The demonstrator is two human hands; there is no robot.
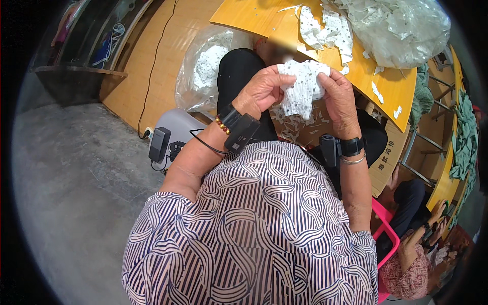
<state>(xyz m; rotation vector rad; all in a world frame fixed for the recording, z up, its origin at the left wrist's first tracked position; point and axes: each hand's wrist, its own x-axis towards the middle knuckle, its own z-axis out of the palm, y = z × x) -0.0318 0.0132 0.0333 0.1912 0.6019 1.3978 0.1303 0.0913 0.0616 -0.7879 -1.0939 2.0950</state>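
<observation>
A small piece of white cloth [299,96] with dark dots is stretched between my two hands, above my lap. My left hand [260,90] pinches its left edge between thumb and fingers. At the opposite edge, my right hand [339,96] grips the cloth the same way, thumb on top. The lower part of the cloth hangs down loosely. Just beyond, more dotted white cloth [335,33] lies crumpled on the yellow table [368,68]. Each of my wrists bears a black strapped device.
A large clear plastic bag [399,33] of pale cloth sits on the table; another bag [188,84] stands left of my knee. Cloth scraps lie below my hands beside a cardboard box [389,160]. Another person's patterned sleeve [409,274] and a pink chair [387,229] are at right.
</observation>
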